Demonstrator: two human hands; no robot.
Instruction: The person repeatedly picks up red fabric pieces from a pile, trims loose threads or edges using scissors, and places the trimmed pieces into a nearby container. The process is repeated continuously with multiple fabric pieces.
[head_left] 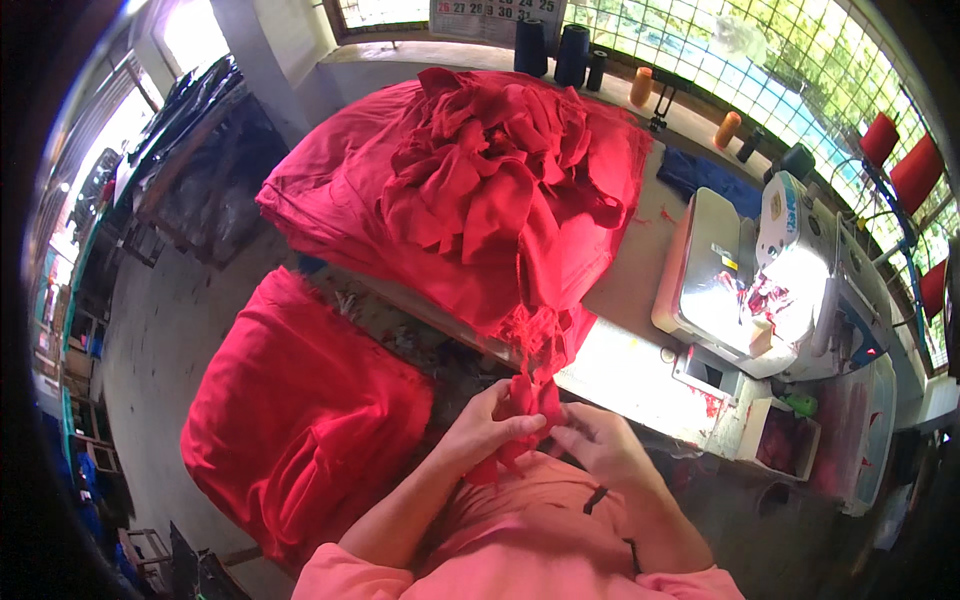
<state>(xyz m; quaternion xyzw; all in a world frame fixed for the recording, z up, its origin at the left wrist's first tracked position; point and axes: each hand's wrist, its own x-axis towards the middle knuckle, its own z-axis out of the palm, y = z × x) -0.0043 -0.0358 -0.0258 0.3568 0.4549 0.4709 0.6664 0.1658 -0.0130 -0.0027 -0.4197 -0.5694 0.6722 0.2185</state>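
Evidently, the item under handling is a red cloth piece (522, 398), located just off the table's (625, 385) near edge, in front of the wearer's body. Above it, frayed strands run toward a large red cloth pile (480, 190), which covers much of the table from its far edge to its near one; whether these strands join the held piece cannot be determined. A second red bundle (300, 420) sits to the left, beyond the near edge, and a sewing machine (790, 250) stands toward the table's right end. Handling assessment: the piece appears light, thin and limp, unlikely to slip or break, though its ragged margin would probably shed threads or snag. The sounder hold is judged to be on the whole fabric, inward from the fraying, pinched between thumb and fingers. Pose: the left hand (495, 430) reaches up from lower left, its thumb laid across the cloth and pointing right, fingers curled behind; it is pinching the piece. The right hand (600, 442) comes in from lower right, fingers bent and tips turned inward at the cloth's right side. Its fingertips lie against or just beside the fabric; whether they grasp it is not discernible from this view.
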